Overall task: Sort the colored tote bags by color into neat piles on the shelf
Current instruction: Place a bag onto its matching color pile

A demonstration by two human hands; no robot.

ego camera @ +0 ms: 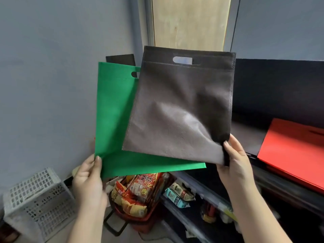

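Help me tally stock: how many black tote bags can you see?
2 for sure: one black bag pinched at its lower corner by the right hand, and another black bag peeking out behind the green bag. More may be hidden.

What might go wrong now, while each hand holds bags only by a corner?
1. The right hand pinches only the bottom corner of the black bag, so it may slip or flop.
2. The left hand grips the green bag with another dark bag behind; colors may get mixed.
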